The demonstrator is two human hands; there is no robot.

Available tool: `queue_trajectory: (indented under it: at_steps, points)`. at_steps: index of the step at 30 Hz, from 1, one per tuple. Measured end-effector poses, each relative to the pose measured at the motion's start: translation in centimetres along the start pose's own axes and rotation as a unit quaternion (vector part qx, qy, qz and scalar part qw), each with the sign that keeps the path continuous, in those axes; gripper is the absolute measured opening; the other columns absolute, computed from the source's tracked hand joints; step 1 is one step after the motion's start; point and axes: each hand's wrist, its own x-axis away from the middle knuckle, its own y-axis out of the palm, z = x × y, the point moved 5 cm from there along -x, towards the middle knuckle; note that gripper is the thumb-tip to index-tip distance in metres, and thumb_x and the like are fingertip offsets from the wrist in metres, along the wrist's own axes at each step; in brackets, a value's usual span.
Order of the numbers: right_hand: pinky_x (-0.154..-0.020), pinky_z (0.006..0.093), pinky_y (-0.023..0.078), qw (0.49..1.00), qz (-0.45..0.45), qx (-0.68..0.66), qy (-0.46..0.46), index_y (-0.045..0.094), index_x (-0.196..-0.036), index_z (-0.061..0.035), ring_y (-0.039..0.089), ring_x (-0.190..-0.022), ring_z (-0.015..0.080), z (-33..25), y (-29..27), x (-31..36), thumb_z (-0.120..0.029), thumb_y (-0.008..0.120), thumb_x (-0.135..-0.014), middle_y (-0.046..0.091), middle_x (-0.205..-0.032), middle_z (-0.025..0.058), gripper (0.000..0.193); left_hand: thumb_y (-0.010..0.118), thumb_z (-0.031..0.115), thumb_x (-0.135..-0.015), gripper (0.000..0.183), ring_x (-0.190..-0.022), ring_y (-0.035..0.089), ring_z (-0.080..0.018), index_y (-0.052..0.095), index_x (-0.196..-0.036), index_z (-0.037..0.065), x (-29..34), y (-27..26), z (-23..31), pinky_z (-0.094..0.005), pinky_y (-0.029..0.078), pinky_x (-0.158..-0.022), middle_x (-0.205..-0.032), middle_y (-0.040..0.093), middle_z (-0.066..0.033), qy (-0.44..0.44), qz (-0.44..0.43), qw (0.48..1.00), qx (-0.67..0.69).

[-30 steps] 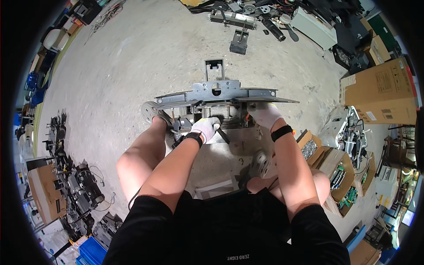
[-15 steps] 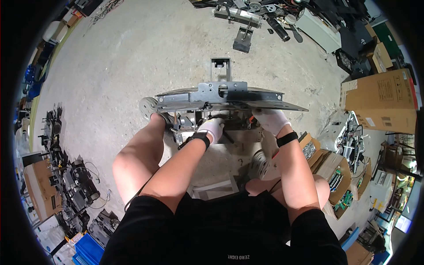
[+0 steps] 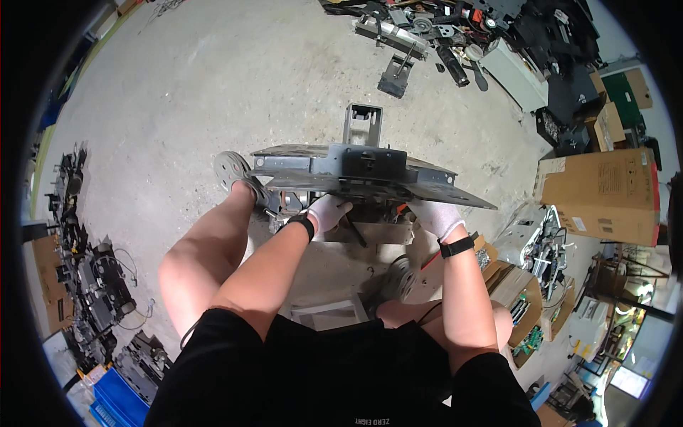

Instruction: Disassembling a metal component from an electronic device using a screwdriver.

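Observation:
Between my legs stands a dark metal assembly [image 3: 369,162] with a wide, flat plate [image 3: 455,193] across its top. Beneath its near edge is a light metal bar [image 3: 388,233] among mechanical parts. My left hand [image 3: 329,212], in a white glove, is curled at the near side under the plate; whatever its fingers hold is hidden. A thin dark rod [image 3: 356,232] slants down beside it. My right hand [image 3: 435,215], also gloved, reaches under the plate's right part, and its fingers are covered. A small orange-red piece [image 3: 402,208] shows next to those fingers.
Scrap metal parts [image 3: 427,28] are heaped at the far right, with a small dark bracket [image 3: 395,77] nearer. To the right are a large cardboard box [image 3: 597,192] and open boxes of small parts [image 3: 526,320]. Dark machine parts [image 3: 99,263] line the left floor.
The plate and its bracket have tipped, so their faces show differently. My left hand has slid left along the near side. My right hand stays under the plate. The whole view has shifted.

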Motion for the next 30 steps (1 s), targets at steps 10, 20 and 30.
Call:
queue_trajectory:
  at_steps: [10,20,30]
  points:
    - [-0.101,0.0456,0.043,0.994,-0.085,0.057,0.030,0.064,-0.121,-0.0062,0.056,-0.116,0.0394,1.0,1.5,0.5,-0.023,0.054,-0.091,0.064,-0.123,0.0194,0.035,0.054,0.030,-0.094,0.037,-0.113,0.064,-0.0354,0.070,-0.113,0.003,-2.8,2.3,-0.3,-0.0405,0.050,-0.097,-0.119,0.067,-0.0215,0.099,0.132,0.919,-0.357]
    - [-0.091,0.0439,0.049,1.000,0.008,0.015,-0.012,0.067,-0.110,-0.0051,0.062,-0.103,0.0379,-0.4,-0.9,0.2,-0.018,0.058,-0.089,0.067,-0.110,0.0181,0.026,0.054,0.049,-0.095,0.057,-0.113,0.062,-0.0386,0.064,-0.118,-0.002,0.3,0.2,1.5,-0.0449,0.048,-0.098,-0.116,0.067,-0.0243,0.036,0.038,0.946,-0.320]
    - [-0.089,0.0384,0.049,0.995,-0.048,0.087,-0.008,0.068,-0.114,-0.0072,0.061,-0.102,0.0306,-0.3,-1.0,0.6,-0.011,0.057,-0.091,0.067,-0.111,0.0137,0.026,0.073,0.038,-0.083,0.046,-0.101,0.065,-0.0404,0.068,-0.105,-0.002,0.6,-0.5,1.8,-0.0430,0.051,-0.085,-0.101,0.068,-0.0263,0.065,0.144,0.965,-0.209]
